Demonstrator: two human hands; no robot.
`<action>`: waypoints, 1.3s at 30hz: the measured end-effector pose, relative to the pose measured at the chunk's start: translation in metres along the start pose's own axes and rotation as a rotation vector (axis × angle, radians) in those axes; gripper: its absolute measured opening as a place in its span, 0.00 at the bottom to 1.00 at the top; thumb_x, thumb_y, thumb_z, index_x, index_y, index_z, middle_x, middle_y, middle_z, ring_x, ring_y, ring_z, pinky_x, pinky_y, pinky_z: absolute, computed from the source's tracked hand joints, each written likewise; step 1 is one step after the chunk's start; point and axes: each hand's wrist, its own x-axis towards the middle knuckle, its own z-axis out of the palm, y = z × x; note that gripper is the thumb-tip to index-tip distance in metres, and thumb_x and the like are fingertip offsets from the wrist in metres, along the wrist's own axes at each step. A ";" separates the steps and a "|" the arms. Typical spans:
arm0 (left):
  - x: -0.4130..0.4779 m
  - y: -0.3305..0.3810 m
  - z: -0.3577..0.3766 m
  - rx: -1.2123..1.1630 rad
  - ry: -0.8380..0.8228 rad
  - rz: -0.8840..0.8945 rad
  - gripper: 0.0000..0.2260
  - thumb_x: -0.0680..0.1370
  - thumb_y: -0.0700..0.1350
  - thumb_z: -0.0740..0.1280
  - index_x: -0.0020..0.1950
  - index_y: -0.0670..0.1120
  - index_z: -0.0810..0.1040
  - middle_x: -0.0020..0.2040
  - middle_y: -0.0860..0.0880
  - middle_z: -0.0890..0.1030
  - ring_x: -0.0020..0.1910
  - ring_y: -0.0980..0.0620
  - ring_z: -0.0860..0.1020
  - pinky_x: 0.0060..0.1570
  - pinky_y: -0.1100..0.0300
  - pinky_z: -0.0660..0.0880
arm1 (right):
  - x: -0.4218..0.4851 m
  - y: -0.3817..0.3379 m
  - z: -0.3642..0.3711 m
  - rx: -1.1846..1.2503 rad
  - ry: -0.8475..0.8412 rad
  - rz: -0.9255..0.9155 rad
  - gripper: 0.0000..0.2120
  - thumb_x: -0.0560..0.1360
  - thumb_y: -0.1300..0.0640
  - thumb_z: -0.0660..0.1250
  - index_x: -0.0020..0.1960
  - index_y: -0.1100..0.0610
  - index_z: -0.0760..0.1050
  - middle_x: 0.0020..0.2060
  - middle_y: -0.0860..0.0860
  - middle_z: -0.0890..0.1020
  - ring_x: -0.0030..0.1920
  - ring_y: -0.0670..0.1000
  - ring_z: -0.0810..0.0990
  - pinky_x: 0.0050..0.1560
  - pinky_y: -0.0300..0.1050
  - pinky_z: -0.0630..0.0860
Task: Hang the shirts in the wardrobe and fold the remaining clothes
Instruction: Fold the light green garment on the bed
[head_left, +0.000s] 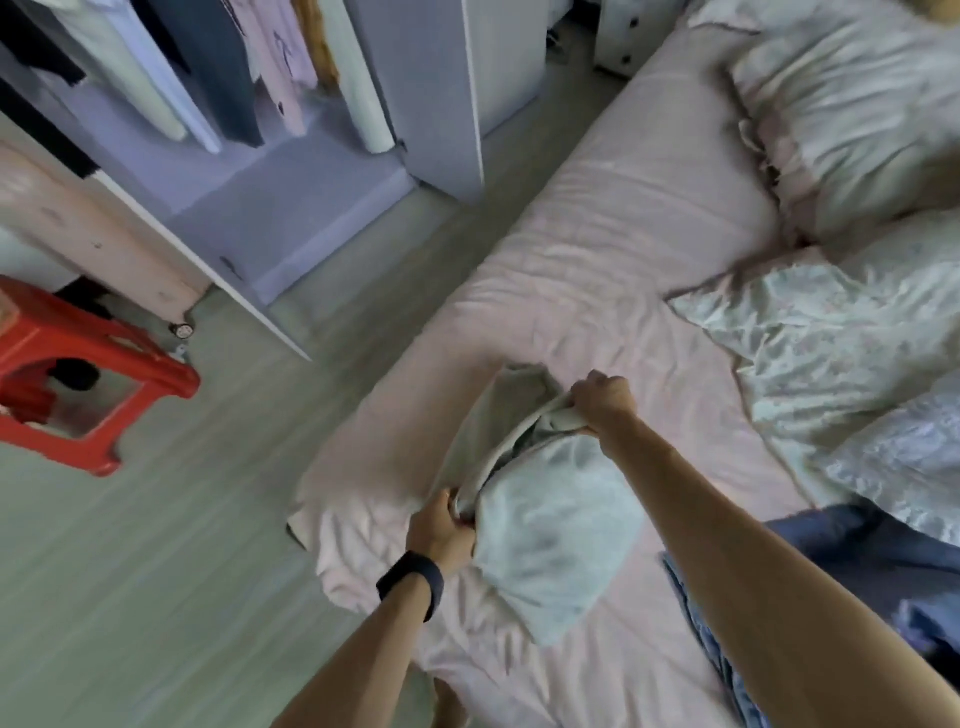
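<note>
left hand (441, 525) and right hand (602, 402) each grip an edge of the pale garment (545, 525), held just above the bed (597, 249). risk: the fabric is bunched, so a fold from here could set unevenly or slip free.

Bed (597, 249) with a creased pink sheet, running from lower centre to upper right. A frilled pale pillow (852, 104) lies at its far end, with a patterned pillow (831, 332) just below it. A red plastic stool (78, 374) stands at left on the grey wood-grain floor (156, 571), near a pink panel (88, 234) on a small castor (183, 329).
</note>
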 end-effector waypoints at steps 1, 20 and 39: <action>0.013 -0.008 -0.012 0.049 -0.047 -0.011 0.11 0.74 0.41 0.66 0.55 0.51 0.77 0.41 0.52 0.80 0.42 0.46 0.80 0.43 0.54 0.80 | 0.009 -0.004 0.022 -0.066 0.013 0.000 0.19 0.79 0.57 0.60 0.66 0.64 0.73 0.61 0.63 0.77 0.56 0.60 0.80 0.56 0.54 0.79; 0.143 -0.090 -0.005 0.785 0.038 0.686 0.24 0.81 0.55 0.53 0.78 0.60 0.61 0.78 0.49 0.65 0.75 0.36 0.64 0.68 0.36 0.67 | 0.021 0.093 0.118 -1.143 0.214 -0.501 0.31 0.82 0.36 0.44 0.81 0.42 0.41 0.81 0.45 0.45 0.81 0.50 0.40 0.75 0.70 0.35; 0.175 0.011 0.040 0.306 -0.270 0.502 0.43 0.63 0.73 0.70 0.73 0.78 0.52 0.77 0.49 0.62 0.77 0.47 0.59 0.75 0.47 0.62 | -0.047 0.171 0.055 0.031 0.352 -0.211 0.51 0.70 0.43 0.77 0.79 0.39 0.45 0.67 0.44 0.64 0.71 0.51 0.65 0.66 0.38 0.61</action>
